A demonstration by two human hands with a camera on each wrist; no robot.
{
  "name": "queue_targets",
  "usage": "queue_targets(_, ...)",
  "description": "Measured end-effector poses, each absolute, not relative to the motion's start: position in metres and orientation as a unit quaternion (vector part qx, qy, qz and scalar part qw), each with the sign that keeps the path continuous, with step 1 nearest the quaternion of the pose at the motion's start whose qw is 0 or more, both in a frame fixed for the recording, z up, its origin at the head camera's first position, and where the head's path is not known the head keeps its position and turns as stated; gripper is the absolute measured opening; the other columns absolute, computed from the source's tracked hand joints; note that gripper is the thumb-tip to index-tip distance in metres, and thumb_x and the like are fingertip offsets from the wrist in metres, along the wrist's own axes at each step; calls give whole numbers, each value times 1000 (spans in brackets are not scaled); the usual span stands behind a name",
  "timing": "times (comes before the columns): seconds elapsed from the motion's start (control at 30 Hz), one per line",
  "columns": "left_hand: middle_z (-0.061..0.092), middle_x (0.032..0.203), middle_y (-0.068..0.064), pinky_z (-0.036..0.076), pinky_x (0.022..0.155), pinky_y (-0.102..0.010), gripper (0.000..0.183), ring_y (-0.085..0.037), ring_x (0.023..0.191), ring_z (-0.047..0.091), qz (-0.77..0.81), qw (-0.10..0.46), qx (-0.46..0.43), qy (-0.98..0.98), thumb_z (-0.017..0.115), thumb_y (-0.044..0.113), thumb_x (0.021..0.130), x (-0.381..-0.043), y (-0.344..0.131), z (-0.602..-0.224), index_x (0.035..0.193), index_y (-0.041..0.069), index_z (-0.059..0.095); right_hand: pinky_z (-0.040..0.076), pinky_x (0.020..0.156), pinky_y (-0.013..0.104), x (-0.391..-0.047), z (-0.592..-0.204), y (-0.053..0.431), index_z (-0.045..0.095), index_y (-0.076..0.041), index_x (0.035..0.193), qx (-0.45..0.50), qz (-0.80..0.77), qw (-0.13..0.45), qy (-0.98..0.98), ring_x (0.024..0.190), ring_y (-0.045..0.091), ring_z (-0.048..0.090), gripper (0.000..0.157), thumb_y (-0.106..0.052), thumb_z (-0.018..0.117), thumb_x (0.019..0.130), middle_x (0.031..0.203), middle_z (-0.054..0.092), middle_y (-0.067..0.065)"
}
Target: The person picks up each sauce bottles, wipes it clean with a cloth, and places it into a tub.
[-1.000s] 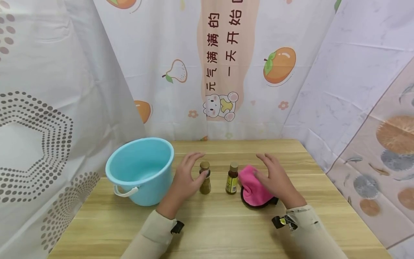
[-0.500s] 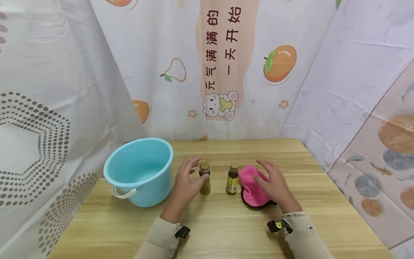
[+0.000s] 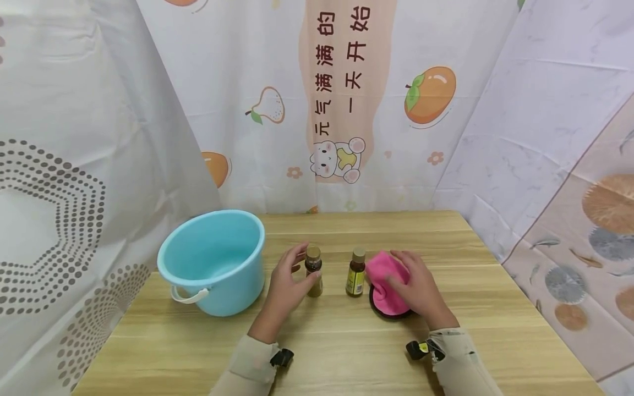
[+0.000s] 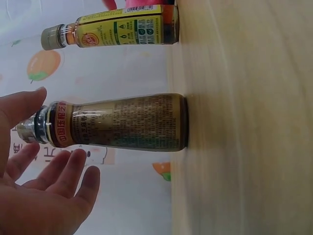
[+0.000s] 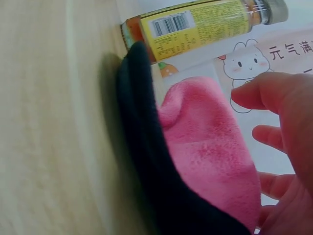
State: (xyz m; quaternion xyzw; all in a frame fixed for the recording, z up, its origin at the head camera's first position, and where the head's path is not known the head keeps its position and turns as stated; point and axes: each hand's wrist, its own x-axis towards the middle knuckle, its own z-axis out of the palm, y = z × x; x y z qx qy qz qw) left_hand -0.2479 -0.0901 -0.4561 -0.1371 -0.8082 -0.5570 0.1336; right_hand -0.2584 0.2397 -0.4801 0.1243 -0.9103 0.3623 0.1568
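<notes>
Bottle [image 4: 98, 125] by left hand [image 3: 287, 287]: dense label print [image 4: 146, 121], left wrist view only.

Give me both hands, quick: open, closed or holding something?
Left hand: open, thumb and fingers apart about the brown-labelled bottle; contact unclear.
Right hand: open beside the pink cloth, not gripping it.

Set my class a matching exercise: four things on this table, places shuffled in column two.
1. Pale-blue plastic bucket
2. Slim brown-labelled glass bottle
3. Slim yellow-labelled glass bottle
4. Bright pink fuzzy fabric with black edging

A. Between the other bottle and the fabric
B. Nearest the right hand
C. Leftmost of the four
D. Nearest the left hand

Pairs: 1-C; 2-D; 3-A; 4-B
</notes>
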Motion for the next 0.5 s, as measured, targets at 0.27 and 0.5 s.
queue_targets(0.27, 52, 150, -10, 48, 113, -52, 72, -32, 134, 59, -576, 95, -148, -798, 80, 16, 93, -246, -92, -460, 153, 34, 45, 47, 103, 69, -258, -487, 239, 53, -17, 152, 126, 352, 112, -921, 134, 49, 50, 73, -24, 85, 87, 154, 45, 24)
queue_targets(0.5, 58, 144, -12, 51, 107, -58, 68, -35, 127, 64, -576, 104, -158, -795, 75, 11, 95, -248, -94, -460, 150, 41, 49, 54, 94, 60, -257, -492, 238, 44, -23, 158, 121, 291, 66, -947, 126, 45, 56, 91, -39, 89, 81, 150, 49, 23)
